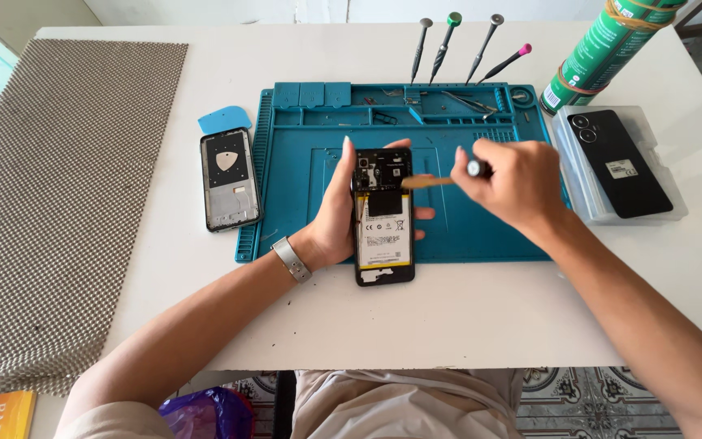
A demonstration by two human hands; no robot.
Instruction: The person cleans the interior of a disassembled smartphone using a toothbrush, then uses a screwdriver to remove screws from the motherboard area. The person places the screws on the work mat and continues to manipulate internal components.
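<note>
Ctr frame: left hand grips opened phone; right hand pinches brush. Back frame already off, battery still in.

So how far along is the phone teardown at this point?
Done: the opened phone has its back off, battery exposed; a detached frame part lies left of the blue repair mat, and a black back cover sits at right. In hand: left hand grips the phone while right hand works a brush-like tool at its upper end. Left: the battery still sits in place.
</note>
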